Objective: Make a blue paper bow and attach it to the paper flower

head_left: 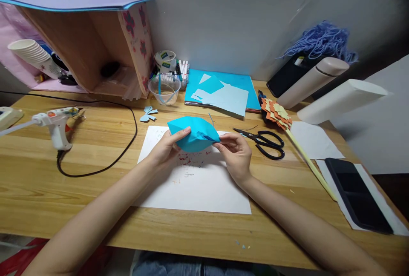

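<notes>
Between my two hands is a bright blue piece of folded paper point(193, 133), pointed at both ends. My left hand point(168, 146) grips its left part, thumb on top and fingers underneath. The right tip is pinched between the thumb and fingers of my right hand point(236, 152). A thin blue strip sticks up near that tip. Below the hands lies a white sheet point(198, 191) with reddish and dark marks. Black-handled scissors point(265, 140) rest on the table, just right of my right hand.
A glue gun point(57, 127) with a looping black cord stands at left. Behind are a small blue paper cutout point(148, 114), a clear cup point(164, 90) and a blue pad point(198, 78) with paper scraps. At right lie a paper flower point(276, 114) and a black phone point(358, 195).
</notes>
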`<state>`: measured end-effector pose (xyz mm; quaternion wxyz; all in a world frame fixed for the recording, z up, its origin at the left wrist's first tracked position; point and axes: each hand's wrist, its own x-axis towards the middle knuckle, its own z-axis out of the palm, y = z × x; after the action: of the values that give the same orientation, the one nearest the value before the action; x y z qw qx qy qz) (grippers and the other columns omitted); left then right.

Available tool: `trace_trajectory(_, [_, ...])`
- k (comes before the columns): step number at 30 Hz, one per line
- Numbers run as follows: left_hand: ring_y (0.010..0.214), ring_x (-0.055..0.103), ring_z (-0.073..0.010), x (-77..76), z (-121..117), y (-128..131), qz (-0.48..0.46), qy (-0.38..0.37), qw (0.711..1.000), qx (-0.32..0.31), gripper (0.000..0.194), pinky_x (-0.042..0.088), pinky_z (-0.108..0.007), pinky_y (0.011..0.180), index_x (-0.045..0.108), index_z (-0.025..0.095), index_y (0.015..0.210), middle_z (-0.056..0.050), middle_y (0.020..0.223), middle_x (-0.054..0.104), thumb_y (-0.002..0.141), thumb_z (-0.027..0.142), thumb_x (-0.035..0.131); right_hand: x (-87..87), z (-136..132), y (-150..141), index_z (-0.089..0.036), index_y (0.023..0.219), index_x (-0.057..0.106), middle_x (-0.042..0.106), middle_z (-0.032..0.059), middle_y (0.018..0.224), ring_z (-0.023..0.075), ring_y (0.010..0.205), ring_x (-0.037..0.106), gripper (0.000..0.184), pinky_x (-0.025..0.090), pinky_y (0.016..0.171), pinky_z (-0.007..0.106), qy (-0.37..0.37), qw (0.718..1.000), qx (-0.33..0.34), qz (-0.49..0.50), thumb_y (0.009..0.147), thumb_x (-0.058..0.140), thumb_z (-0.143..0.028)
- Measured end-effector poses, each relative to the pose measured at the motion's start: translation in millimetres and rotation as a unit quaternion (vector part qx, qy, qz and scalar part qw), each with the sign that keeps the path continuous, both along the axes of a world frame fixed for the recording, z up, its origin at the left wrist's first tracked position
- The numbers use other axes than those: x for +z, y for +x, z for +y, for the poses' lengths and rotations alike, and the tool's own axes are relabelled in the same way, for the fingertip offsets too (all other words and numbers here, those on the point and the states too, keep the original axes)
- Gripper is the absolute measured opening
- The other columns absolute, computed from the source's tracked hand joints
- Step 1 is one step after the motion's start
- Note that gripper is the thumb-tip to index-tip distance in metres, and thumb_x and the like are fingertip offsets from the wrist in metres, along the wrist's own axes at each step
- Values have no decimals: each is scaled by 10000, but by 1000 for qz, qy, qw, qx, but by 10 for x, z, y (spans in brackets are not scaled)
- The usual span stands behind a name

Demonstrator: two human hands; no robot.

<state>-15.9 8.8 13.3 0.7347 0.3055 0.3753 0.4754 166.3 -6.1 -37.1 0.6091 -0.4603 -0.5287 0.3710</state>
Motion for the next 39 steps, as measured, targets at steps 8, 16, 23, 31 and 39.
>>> trace_trajectory(8, [834, 652, -195, -1, 13, -17, 35, 15, 999, 12, 243, 496, -272, 721, 714, 176, 857, -64, 926, 710, 682, 344, 731, -2, -11, 0, -220, 821, 603, 654, 8, 792, 150, 723, 655, 200, 575, 662, 291, 10, 1000, -10, -12, 685, 747, -249])
trace_trajectory(16, [775, 630, -164, 15, 12, -47, 45, 44, 998, 10, 242, 473, -252, 703, 706, 162, 866, -56, 873, 704, 684, 319, 732, 10, -19, -6, -225, 828, 619, 660, 5, 797, 150, 736, 654, 173, 570, 677, 301, 6, 1000, 10, 7, 697, 732, -219])
trace_trajectory(23, [793, 641, -183, 26, 16, -44, 38, -1, 999, -23, 288, 470, -266, 686, 695, 181, 933, -47, 879, 708, 681, 315, 734, 2, -2, -12, -225, 833, 614, 661, 7, 812, 152, 764, 657, 172, 568, 705, 302, 2, 1000, 16, 17, 705, 729, -221])
trace_trajectory(31, [818, 631, -171, 13, -39, -36, 34, -85, 994, -51, 366, 467, -265, 683, 661, 207, 1019, -40, 988, 694, 673, 301, 739, 2, -12, -13, -215, 840, 609, 654, 4, 816, 145, 762, 659, 179, 578, 702, 290, -4, 999, 33, 14, 708, 729, -233])
trace_trajectory(39, [863, 651, -193, 12, -34, -42, 26, -70, 993, -89, 398, 482, -288, 723, 624, 206, 1096, -60, 1030, 693, 716, 291, 710, 14, -17, -27, -224, 835, 616, 642, -9, 811, 130, 758, 655, 172, 574, 701, 267, 4, 999, 36, 29, 708, 728, -200])
